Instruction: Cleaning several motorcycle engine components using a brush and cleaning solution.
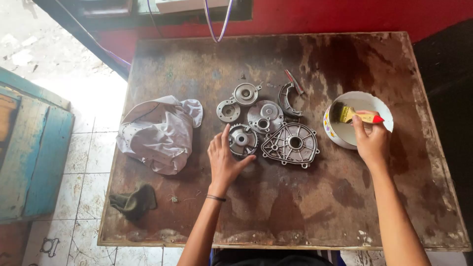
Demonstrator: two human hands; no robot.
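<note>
One round grey toothed metal part (242,140) under spread left fingers (225,135); right fingers (358,129) pinch brush (352,115)

A tight cluster of grey metal engine parts (268,125) is crowding the middle of the surface (295,212), leaving only thin gaps between pieces. The left hand (224,160) is lying against its near-left edge, and the right hand (372,143) is blocking the near rim of the white bowl (382,111) at the right. A crumpled white cloth (157,133) is filling the left side, with a dark rag (134,201) sitting near the left corner. Broad bare room is lying along the near and far edges.
</note>
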